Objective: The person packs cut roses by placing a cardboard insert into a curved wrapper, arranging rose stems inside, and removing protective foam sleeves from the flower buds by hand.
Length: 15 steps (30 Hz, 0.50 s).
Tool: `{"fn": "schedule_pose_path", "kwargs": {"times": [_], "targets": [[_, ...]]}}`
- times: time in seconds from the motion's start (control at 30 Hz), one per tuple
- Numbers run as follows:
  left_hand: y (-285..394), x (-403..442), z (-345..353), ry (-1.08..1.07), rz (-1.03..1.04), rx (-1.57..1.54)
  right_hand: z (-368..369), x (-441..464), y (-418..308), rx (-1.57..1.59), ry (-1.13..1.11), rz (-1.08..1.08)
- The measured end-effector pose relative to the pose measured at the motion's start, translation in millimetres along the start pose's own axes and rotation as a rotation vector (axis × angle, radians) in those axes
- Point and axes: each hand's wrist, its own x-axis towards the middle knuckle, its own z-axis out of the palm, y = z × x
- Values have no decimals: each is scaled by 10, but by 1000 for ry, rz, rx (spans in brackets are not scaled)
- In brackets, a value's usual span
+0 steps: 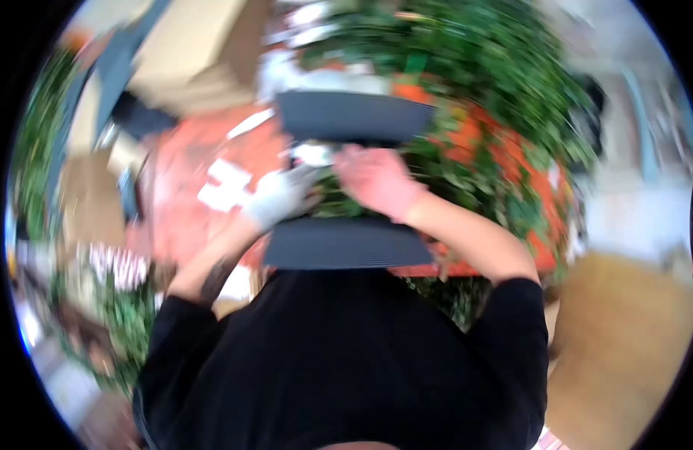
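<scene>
Where left hand (279,196) and right hand (378,180) crowd stems (334,201), blurred; cannot tell whether fingers grip. Uneven pressure could snap stems.

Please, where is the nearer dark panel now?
In the head view, the nearer dark panel is near centre, below the left hand and right hand and above the black shirt.

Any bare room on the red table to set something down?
Yes: the left part of the red table looks bare, between the brown cardboard and the white papers. Crowded: between the two dark panels, where the left hand and right hand are among green stems, and at right, where leaves leave only patches of red. Blur may hide small scraps.
</scene>
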Motion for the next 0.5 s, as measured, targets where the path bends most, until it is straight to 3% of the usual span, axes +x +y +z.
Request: {"fn": "schedule_pose_path", "kwargs": {"times": [0.03, 0.1, 0.2, 0.3, 0.37, 0.43, 0.5], "targets": [[49, -29, -92, 21, 1, -53, -6, 46, -10, 407, -45, 112], [79, -59, -180, -41, -33, -27, -138, 243, -46, 397, -315, 202], [36, -59, -76, -51, -42, -42, 47, 243, -56, 386, -463, 226], [69, -64, -178, -149, -72, -39, 237, 225, -57, 359, -402, 238], [81, -93, -180, -89, -62, -39, 309, 221, -18, 355, -318, 211], [91, -122, -133, -63, -42, -41, 345, 199, -19, 331, -77, 202], [109, -131, -144, -46, -56, -56, 410, 161, -71, 334, -211, 190]]}}
